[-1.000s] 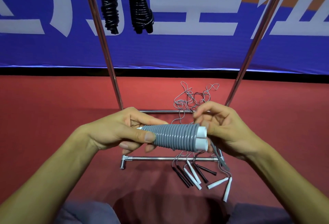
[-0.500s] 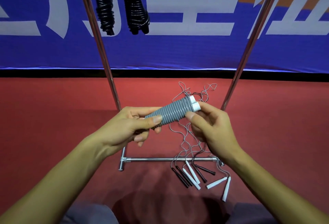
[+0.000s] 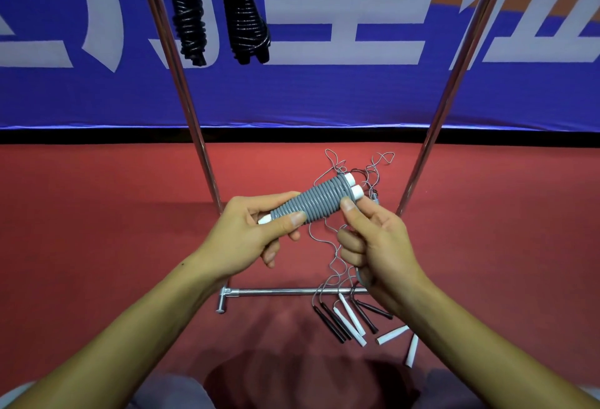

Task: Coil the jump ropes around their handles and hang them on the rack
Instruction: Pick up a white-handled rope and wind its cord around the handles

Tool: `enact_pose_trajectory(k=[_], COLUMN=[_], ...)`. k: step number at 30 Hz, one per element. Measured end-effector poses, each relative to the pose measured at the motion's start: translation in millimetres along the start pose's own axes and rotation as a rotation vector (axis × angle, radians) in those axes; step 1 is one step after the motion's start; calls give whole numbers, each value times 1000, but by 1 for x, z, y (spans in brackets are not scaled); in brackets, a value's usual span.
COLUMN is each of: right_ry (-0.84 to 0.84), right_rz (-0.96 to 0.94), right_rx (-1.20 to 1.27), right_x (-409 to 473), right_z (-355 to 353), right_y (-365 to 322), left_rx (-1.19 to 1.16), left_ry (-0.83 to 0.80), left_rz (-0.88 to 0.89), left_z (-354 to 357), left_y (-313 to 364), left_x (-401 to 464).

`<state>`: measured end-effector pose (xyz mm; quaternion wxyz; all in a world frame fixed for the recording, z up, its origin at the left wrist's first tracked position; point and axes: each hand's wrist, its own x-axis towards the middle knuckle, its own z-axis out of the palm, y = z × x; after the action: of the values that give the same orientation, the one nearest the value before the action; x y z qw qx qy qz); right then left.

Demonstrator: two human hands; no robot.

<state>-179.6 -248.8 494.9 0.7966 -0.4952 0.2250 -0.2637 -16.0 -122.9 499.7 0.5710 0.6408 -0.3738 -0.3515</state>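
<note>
A grey jump rope [image 3: 319,202] is coiled tightly round its two white handles, tilted with the wide handle ends up and to the right. My left hand [image 3: 250,235] grips the bundle's lower left end, thumb on the coils. My right hand [image 3: 373,239] touches the bundle's right end with the thumb tip, its other fingers curled and a grey loop showing below the palm. Two black coiled ropes [image 3: 190,15] [image 3: 248,19] hang from the rack at the top left. Loose ropes [image 3: 349,314] with black and white handles lie tangled on the floor.
The rack's two chrome uprights [image 3: 181,84] [image 3: 454,93] rise on either side, with a base bar [image 3: 279,292] low on the red floor. A blue and orange banner [image 3: 324,90] stands behind. My knees show at the bottom edge.
The grey bundle has swung from level to tilted, its wide end rising away from me. My right hand slid down from the end cap to below the bundle's right end.
</note>
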Motion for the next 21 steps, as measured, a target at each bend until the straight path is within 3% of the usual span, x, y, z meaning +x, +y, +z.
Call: enact_pose_trajectory(k=[6,13,17,21], right_ry=[23,179,253,206], right_rz=[-18,-125,-421,-652], right_rx=[-111,-896,-1182,-1196], right_x=[7,6,13,14], right_z=[-1,-13,-21,-25], right_y=[7,25,19,17], left_rx=[-16,68,40,35], left_ry=[70,132,166,138], left_rz=[-45,-59,-105,-140], left_z=[9,18,16,10], left_y=[-3,-5,-5,-3], left_x=[1,3,10,14])
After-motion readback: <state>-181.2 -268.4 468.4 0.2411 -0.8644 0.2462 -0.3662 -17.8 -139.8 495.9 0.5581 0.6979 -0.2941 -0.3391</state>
